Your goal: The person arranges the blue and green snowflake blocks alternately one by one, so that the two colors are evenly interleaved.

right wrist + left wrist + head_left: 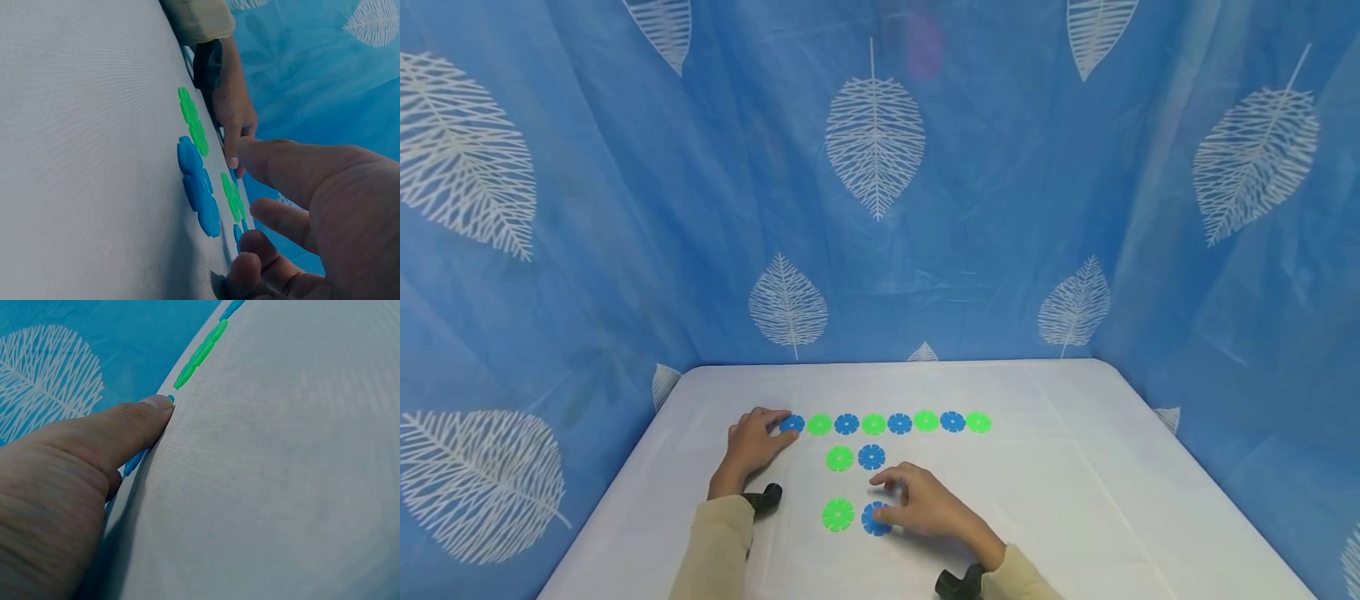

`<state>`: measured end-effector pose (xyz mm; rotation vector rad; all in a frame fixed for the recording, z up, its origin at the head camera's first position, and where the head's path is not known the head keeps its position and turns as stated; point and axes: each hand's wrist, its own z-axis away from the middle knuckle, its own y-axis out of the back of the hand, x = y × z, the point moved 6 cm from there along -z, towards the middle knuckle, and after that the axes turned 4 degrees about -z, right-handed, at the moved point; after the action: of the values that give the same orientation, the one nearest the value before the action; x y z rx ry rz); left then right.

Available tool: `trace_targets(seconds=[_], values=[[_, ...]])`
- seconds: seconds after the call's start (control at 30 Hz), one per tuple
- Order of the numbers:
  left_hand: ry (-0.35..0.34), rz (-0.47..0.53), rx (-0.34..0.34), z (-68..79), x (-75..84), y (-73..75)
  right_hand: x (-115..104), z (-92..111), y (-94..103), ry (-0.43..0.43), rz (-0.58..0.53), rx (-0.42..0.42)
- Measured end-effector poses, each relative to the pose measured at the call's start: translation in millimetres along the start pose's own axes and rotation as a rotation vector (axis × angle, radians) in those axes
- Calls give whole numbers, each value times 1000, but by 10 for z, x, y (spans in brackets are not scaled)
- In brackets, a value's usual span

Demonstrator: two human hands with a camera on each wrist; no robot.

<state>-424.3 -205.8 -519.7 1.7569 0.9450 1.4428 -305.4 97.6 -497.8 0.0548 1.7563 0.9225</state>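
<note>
At the left end of a row of flat notched plastic discs lies a blue snowflake disc (792,424). My left hand (752,442) pinches it between thumb and fingertips while it stays flat on the table; in the left wrist view the thumb (140,422) covers most of it. Close to me lies another blue disc (872,520), beside a green disc (838,515). Over that near blue disc hovers my right hand (925,502), fingers loosely bent and holding nothing. In the right wrist view a gap shows between this blue disc (197,184) and the fingers.
The back row alternates blue and green, ending with a green disc (978,422) on the right. Between that row and the near pair lie a green disc (840,458) and a blue disc (872,457). Blue leaf-print cloth (880,283) surrounds the white table (1075,483).
</note>
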Motion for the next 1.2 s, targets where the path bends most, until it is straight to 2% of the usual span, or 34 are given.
trace_targets(seconds=[0.57,0.83,1.0,1.2], values=[[21,-9,5,-13,10,4,21,3,-62,-40,173,-12],[-1,-8,9,-6,27,13,20,3,-80,-45,252,-33],[-11,-13,17,23,18,10,16,14,-98,-41,256,-60],[-10,-5,28,26,28,3,15,36,-73,-19,189,-67]])
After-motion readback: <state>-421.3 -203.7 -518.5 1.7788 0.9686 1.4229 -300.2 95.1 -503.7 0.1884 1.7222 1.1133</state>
